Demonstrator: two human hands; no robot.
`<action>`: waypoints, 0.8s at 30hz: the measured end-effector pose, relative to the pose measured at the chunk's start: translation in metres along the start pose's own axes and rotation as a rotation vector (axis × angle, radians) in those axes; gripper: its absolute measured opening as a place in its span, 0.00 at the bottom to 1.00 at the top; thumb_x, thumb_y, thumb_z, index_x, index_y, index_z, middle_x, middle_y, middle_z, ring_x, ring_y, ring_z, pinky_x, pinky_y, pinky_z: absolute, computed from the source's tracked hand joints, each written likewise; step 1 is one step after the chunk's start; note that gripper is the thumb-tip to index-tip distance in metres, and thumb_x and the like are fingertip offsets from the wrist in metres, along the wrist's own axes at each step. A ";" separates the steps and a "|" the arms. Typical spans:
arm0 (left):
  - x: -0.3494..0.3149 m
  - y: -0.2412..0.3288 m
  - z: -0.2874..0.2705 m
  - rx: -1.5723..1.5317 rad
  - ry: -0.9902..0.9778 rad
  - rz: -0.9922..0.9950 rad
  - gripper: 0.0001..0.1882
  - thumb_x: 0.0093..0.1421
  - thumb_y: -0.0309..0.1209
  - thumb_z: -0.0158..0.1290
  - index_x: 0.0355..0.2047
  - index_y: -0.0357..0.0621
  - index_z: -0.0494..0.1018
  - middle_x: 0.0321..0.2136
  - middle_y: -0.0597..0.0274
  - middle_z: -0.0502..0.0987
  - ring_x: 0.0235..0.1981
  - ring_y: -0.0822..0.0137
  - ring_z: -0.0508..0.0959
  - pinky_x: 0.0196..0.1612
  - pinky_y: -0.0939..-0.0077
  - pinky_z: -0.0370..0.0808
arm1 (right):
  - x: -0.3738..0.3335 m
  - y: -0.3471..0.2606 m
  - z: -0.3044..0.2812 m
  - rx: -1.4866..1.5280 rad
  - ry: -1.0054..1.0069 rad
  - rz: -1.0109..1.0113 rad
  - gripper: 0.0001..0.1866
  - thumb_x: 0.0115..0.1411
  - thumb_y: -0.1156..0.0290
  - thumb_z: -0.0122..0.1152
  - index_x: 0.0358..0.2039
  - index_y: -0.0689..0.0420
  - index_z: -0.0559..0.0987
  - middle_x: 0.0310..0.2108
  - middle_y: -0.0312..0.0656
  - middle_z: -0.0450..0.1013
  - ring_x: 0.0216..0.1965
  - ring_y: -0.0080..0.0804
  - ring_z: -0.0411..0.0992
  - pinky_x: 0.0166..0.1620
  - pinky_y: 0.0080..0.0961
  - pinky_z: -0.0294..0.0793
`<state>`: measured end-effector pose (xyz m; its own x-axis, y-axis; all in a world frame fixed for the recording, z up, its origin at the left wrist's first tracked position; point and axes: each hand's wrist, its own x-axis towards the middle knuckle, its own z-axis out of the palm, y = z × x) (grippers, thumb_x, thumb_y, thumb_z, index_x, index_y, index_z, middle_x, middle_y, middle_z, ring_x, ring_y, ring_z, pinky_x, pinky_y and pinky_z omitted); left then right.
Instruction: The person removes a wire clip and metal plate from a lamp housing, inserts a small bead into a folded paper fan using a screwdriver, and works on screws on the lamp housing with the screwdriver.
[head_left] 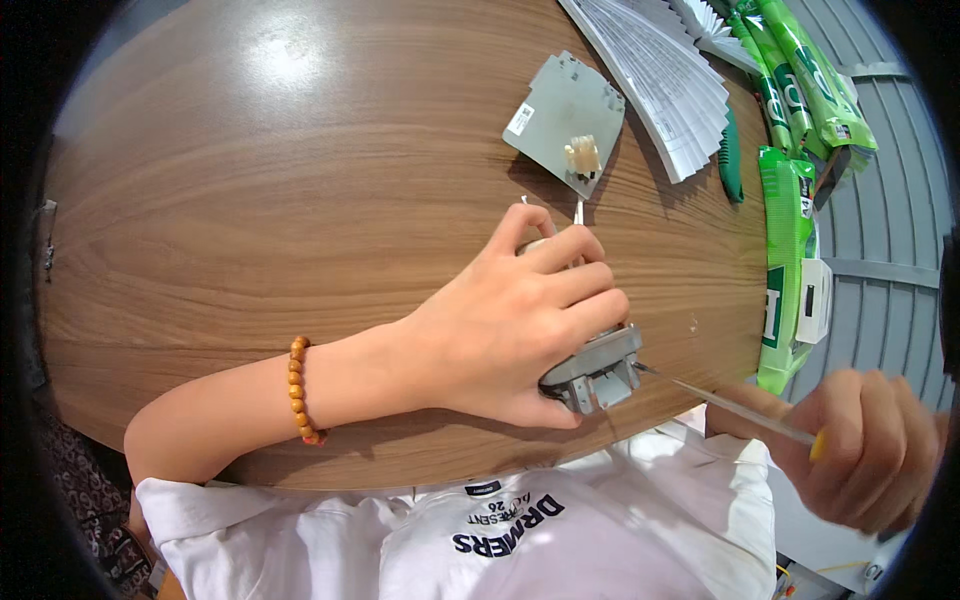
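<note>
My left hand (540, 310) is wrapped over a small grey device (598, 372), gripping it near the table's front edge. Most of the device lies hidden under my palm and fingers. At the lower right, my right hand (865, 450) is closed round a screwdriver (725, 402) with a bit of yellow showing at the fist. Its thin shaft points left, the tip at the device's right side; whether it sits in a screw I cannot tell. Beyond my left fingers lies a flat grey panel (560, 105) with a cream-coloured part (583, 157) on it.
Fan-folded white paper (660, 90) spreads at the far right of the wooden table (250, 200). Beside it is a dark green tool-like object (731, 160). Green packages (790, 250) line the right edge, with a white box (815, 300) against one.
</note>
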<state>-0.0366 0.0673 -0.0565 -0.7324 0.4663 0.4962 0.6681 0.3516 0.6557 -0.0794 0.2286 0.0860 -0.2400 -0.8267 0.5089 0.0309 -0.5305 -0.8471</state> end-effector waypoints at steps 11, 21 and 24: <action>0.002 0.002 0.003 -0.009 0.041 0.034 0.27 0.34 0.42 0.61 0.35 0.44 0.69 0.33 0.63 0.70 0.42 0.62 0.67 0.47 0.58 0.57 | -0.034 0.005 -0.003 0.216 0.053 -0.439 0.11 0.56 0.83 0.50 0.17 0.61 0.73 0.09 0.39 0.69 0.06 0.20 0.60 0.07 0.17 0.57; 0.001 0.000 0.002 -0.005 0.017 0.048 0.28 0.35 0.43 0.61 0.37 0.44 0.69 0.34 0.63 0.70 0.44 0.62 0.67 0.49 0.57 0.56 | -0.016 -0.018 -0.036 0.219 -0.200 0.077 0.08 0.59 0.80 0.44 0.22 0.63 0.66 0.13 0.46 0.65 0.10 0.32 0.58 0.13 0.25 0.54; 0.001 0.001 0.001 -0.004 0.008 0.044 0.29 0.35 0.43 0.61 0.37 0.44 0.69 0.34 0.63 0.70 0.44 0.62 0.67 0.49 0.57 0.56 | -0.010 -0.021 -0.034 0.241 -0.240 0.127 0.10 0.61 0.77 0.43 0.22 0.62 0.66 0.10 0.43 0.62 0.09 0.31 0.57 0.13 0.24 0.57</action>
<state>-0.0366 0.0689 -0.0561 -0.7036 0.4745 0.5290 0.6990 0.3279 0.6355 -0.1110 0.2543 0.0938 0.0146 -0.8940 0.4478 0.2803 -0.4263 -0.8601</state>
